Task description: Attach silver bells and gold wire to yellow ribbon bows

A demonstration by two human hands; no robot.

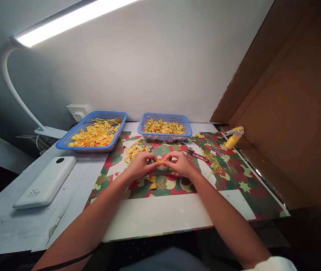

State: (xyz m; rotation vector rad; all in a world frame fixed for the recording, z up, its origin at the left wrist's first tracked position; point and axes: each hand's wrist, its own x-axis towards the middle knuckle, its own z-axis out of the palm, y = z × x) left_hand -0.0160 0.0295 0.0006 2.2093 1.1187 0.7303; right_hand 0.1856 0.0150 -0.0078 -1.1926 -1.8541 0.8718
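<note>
Both hands meet over the patterned mat, fingertips almost touching. My left hand (142, 165) pinches one side of a small yellow ribbon bow (162, 161), and my right hand (180, 164) pinches the other side. Fingers cover much of this bow, and a thin gold cord (164, 181) trails below it. Just under the hands lies another yellow bow (152, 183). Beyond my left hand is a loose group of yellow bows (134, 149) with small silver bells (150, 149) beside it. Pink-handled thread snips (197, 155) rest to the right of my right hand.
A blue basket of yellow bows (61, 144) stands back left, and a smaller blue basket (164, 137) at back centre. Gold cord clippings (216, 164) and a yellow tube (234, 139) are right, near a cardboard wall (290, 113). A white power bank (46, 182) lies left, under a lamp (22, 98).
</note>
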